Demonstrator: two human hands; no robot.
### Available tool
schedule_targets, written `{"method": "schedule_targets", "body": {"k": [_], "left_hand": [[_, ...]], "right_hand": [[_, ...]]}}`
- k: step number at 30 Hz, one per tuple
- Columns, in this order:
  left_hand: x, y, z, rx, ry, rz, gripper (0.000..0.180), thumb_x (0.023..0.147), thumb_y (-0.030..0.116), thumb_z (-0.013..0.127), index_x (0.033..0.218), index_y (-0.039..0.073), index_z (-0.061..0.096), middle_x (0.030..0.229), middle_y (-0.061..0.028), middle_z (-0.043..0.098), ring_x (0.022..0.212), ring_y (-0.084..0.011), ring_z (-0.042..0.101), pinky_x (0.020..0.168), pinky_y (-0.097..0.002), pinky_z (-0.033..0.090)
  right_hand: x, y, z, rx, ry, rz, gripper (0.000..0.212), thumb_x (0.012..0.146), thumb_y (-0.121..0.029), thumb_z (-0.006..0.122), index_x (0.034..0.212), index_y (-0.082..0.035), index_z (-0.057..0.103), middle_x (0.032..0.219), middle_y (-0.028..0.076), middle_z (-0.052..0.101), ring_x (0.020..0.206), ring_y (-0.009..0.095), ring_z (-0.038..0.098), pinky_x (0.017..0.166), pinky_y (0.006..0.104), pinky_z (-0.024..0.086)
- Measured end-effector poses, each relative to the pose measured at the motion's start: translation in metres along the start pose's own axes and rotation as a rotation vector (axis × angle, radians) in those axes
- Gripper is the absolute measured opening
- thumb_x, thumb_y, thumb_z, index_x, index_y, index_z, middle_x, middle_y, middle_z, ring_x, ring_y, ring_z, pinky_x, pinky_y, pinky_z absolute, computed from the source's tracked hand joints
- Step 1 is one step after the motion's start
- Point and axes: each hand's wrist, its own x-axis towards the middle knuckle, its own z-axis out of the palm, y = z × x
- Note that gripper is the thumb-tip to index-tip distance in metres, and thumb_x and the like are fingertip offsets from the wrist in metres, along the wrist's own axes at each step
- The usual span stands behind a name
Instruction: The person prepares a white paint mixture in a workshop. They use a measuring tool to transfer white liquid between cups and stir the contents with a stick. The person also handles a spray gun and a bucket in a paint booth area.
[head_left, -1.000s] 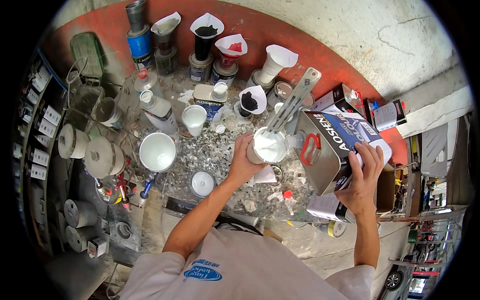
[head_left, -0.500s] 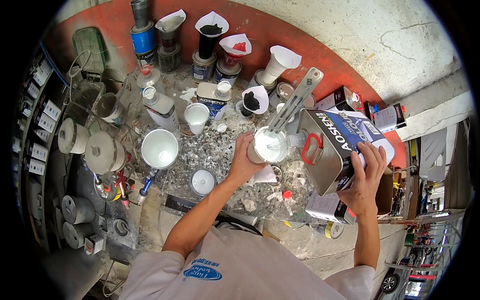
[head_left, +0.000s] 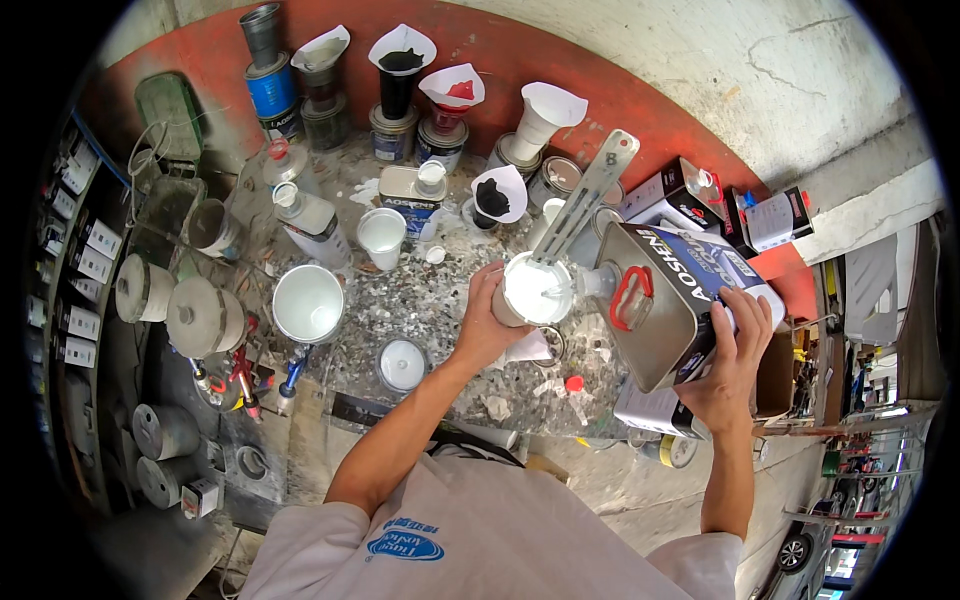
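My left hand [head_left: 482,322] is closed round the side of a white plastic cup [head_left: 513,311] holding white liquid. A slotted metal mixing stick [head_left: 592,193] leans up out of the cup toward the far right. My right hand [head_left: 730,348] grips the back end of a rectangular metal can [head_left: 652,345], tipped on its side with its blue label up. Its clear spout [head_left: 601,283] points left at the cup's rim, and a clear stream appears to run into the white liquid. A red handle [head_left: 631,298] stands beside the spout.
Paper-lined funnel cups on paint tins line the red wall, among them a black-filled one [head_left: 400,80]. Closer are a white cup [head_left: 381,238], a large white bowl-like cup [head_left: 308,305], a bottle [head_left: 312,222] and a lidded tin [head_left: 404,365]. Spray guns [head_left: 242,372] hang left of the paint-stained bench.
The whole view has shifted slightly, while my hands keep the cup and tipped can in nearly the same places. The ripple on the white liquid has changed shape.
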Motion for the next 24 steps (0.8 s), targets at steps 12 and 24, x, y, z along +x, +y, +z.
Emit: {"method": "schedule_targets", "body": {"k": [12,24], "left_hand": [[-0.004,-0.009,0.018,-0.064,-0.13,-0.105,0.091,0.059,0.005,0.089,0.137,0.007,0.043,0.144,-0.0126,0.035,0.135,-0.0318,0.04,0.113,-0.04,0.037],[-0.011,-0.012,0.002,-0.078,-0.205,-0.334,0.102,0.06,0.003,0.089,0.145,0.003,0.032,0.14,-0.013,0.042,0.13,-0.0257,0.047,0.11,-0.0374,0.041]], "right_hand": [[-0.051,0.008,0.021,0.714,0.022,0.652,0.114,0.049,-0.006,0.085,0.148,-0.004,0.028,0.138,0.014,0.044,0.127,0.025,0.047,0.108,0.0389,0.038],[-0.124,0.056,0.117,0.674,0.254,0.942,0.118,0.053,-0.014,0.089,0.15,-0.001,0.024,0.141,0.017,0.04,0.133,0.03,0.039,0.114,0.0406,0.029]]}}
